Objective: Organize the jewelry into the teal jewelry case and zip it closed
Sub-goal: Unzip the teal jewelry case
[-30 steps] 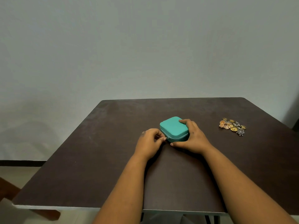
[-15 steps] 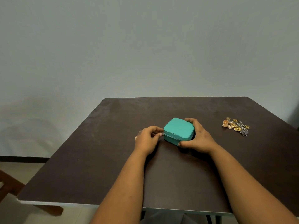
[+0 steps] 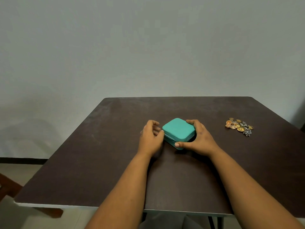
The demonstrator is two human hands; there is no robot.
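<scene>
The case is sitting closed near the middle of the tabletop, turned so one corner is pointing toward the near edge. Its lid is lying flat, and a paler seam line is running around its side.

The right hand is gripping the case from the right: the thumb is pressing against the near corner, and the fingers are curling over the far right edge of the lid. The palm is arching just beside the case's right side, with a dark gap showing between them.

The left hand is sitting at the case's left side, knuckles up, with its fingers loosely curled toward the left corner. The fingertips are lying right against the seam there, but they are slightly blurred, so I cannot tell whether they are pinching a zipper pull or merely touching the side.

The jewelry is lying in a small heap well apart from the case, close to the right edge of the tabletop and toward the far right corner. Gold and orange pieces are making up the left part of the heap, and silvery grey ones the right.

Both forearms are reaching in over the near edge. A plain grey wall is standing behind the far edge.
</scene>
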